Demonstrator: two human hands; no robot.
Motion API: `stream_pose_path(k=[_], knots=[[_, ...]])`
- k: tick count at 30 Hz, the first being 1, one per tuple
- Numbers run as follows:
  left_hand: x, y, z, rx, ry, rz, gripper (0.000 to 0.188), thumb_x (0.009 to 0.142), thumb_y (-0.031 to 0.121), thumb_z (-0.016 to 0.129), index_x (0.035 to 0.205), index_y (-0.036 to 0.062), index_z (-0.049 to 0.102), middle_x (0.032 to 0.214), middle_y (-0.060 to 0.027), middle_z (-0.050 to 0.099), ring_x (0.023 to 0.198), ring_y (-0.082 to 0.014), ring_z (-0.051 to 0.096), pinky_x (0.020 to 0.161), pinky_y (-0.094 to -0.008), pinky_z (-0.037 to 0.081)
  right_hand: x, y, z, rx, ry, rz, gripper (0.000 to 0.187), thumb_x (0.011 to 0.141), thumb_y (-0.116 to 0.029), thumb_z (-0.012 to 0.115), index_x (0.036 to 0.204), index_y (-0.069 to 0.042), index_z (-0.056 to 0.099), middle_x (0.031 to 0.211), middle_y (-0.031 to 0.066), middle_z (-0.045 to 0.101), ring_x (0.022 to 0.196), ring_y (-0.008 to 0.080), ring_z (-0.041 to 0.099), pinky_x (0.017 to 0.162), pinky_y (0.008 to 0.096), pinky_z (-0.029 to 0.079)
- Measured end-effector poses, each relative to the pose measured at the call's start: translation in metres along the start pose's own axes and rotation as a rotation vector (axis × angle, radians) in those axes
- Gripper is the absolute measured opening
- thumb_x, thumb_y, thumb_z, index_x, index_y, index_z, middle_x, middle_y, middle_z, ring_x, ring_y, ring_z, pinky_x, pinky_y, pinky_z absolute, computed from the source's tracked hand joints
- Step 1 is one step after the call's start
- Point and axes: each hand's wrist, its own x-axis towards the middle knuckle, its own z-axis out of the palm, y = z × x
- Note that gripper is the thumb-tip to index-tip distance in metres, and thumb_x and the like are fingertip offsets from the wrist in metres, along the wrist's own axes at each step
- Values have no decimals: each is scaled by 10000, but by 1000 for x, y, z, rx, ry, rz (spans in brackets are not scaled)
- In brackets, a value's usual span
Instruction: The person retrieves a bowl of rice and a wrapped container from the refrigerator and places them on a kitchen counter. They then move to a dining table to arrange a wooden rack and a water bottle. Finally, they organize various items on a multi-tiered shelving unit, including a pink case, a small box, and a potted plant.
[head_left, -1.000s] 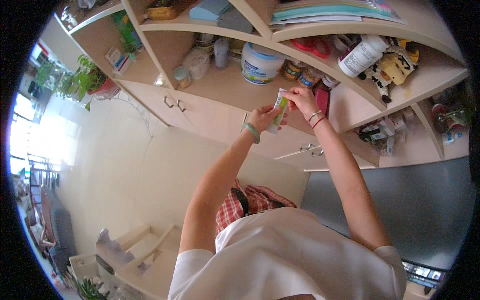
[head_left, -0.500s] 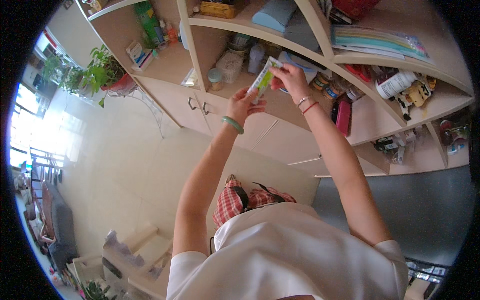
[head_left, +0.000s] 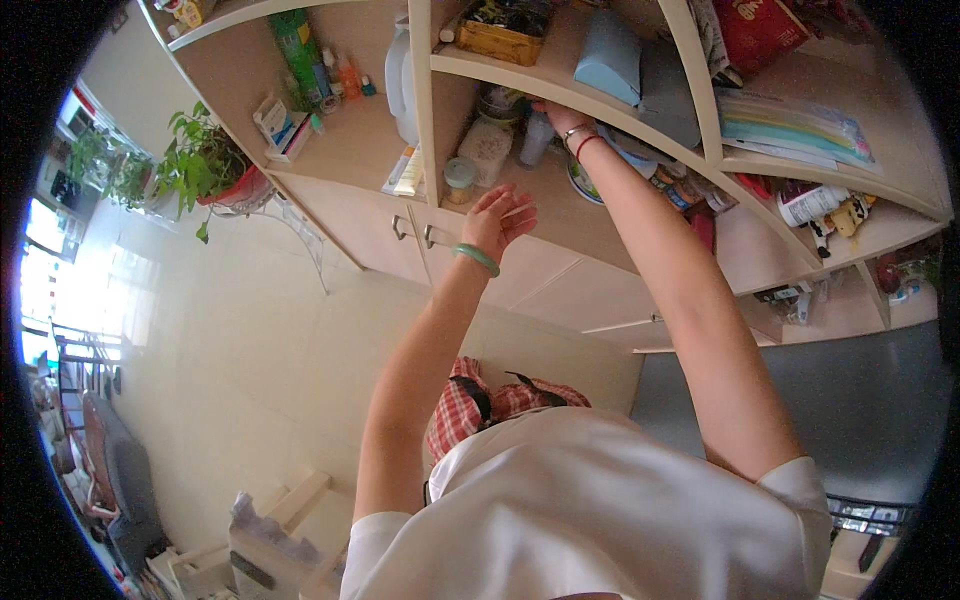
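Observation:
My left hand (head_left: pixel 500 222), with a green bangle at the wrist, is held in front of the shelf's edge. Its fingers are apart and nothing is in it. Deep in the middle compartment is my right hand (head_left: pixel 562 118), its fingers mostly hidden behind the upper shelf board, so their grip does not show. Beside it stands a translucent plastic bottle (head_left: pixel 537 140). A clear tub of pale grains (head_left: pixel 489 152) lies further left, and a small lidded jar (head_left: pixel 460 180) is close to my left hand. A round tin-like container (head_left: pixel 582 182) sits below my right wrist.
Small slim packets (head_left: pixel 405 172) lie in the left compartment, near a white jug (head_left: pixel 402 85). A blue case (head_left: pixel 608 58) rests on the upper shelf. Brown-lidded jars (head_left: pixel 675 185) stand right of my forearm. A potted plant (head_left: pixel 205 160) is at the left.
The green-and-white packet that both hands held no longer shows in them. My right hand has moved forward into the compartment; my left hand has opened. The view has shifted slightly.

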Motion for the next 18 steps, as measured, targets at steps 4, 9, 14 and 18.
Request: stream_pose_path(k=[4, 9, 14, 18], knots=[[3, 8, -1, 73, 15, 27, 372, 965, 112, 527, 1320, 18, 469, 1149, -152, 621, 981, -274, 651, 810, -388, 583, 21, 24, 45, -290, -53, -35, 302, 989, -207, 419, 1162, -46, 608, 1165, 126, 648, 1000, 232, 648, 856, 348, 528], [49, -1, 18, 188, -9, 151, 429, 947, 119, 564, 1357, 51, 457, 1253, -109, 574, 1049, -245, 604, 836, -402, 556, 13, 30, 29, -1000, -7, -363, 296, 962, -237, 446, 1114, -57, 626, 1178, 125, 635, 1032, 291, 616, 872, 419, 489], [95, -20, -3, 172, -107, 258, 377, 854, 87, 639, 1225, 63, 579, 1244, -108, 578, 1101, -257, 562, 882, -375, 518, -45, -43, -26, -662, 9, -247, 307, 941, -272, 473, 1047, -38, 641, 1090, 175, 651, 992, 364, 607, 837, 459, 468], [146, -55, -50, 243, -282, 538, 349, 798, 47, 646, 1146, 58, 622, 1182, -98, 578, 1068, -243, 530, 856, -335, 483, -82, -49, -31, -265, 255, -66, 352, 884, -308, 566, 1070, -13, 623, 1026, 230, 647, 971, 434, 591, 819, 480, 465]])
